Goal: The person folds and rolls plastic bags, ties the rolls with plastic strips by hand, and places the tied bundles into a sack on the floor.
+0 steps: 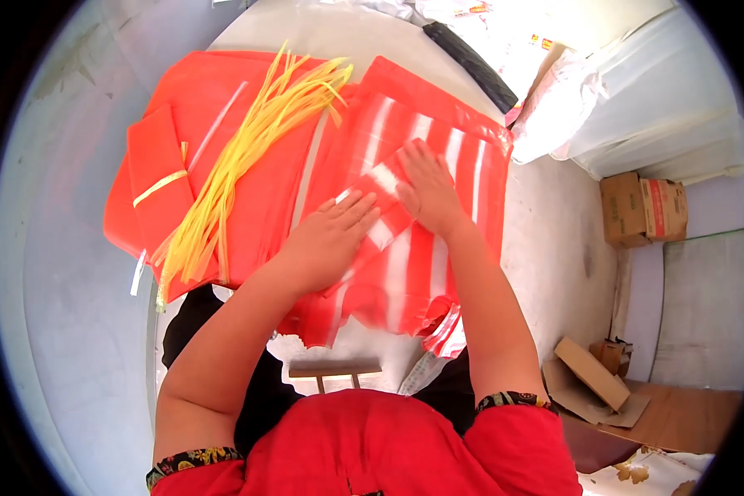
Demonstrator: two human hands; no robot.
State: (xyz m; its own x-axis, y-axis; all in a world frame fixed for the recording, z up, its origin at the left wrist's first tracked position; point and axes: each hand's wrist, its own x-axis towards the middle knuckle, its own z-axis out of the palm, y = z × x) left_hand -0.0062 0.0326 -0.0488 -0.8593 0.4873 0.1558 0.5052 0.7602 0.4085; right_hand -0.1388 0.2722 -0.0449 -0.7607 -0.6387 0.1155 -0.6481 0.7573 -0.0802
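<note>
My left hand [331, 240] lies with its fingers spread on a folded piece of red and white striped plastic [382, 235]. Against the upper right part of the same folded piece rests my right hand [427, 186], its fingers stretched out. Both palms face down. Under them is a stack of red and white striped plastic sheets or bags [397, 273]. To the left is a pile of plain red plastic [264, 190], with a bundle of yellow strips [240, 157] lying across it. A folded red bundle [159, 174] tied with a yellow strip sits at the far left.
A dark roll [471, 66] lies at the table's [256, 29] back edge, near white bags [554, 107]. Cardboard boxes [643, 208] stand at the right. Lower right, opened cardboard [591, 376] rests by a brown wooden surface [686, 416]. A small stool [335, 369] is below the table.
</note>
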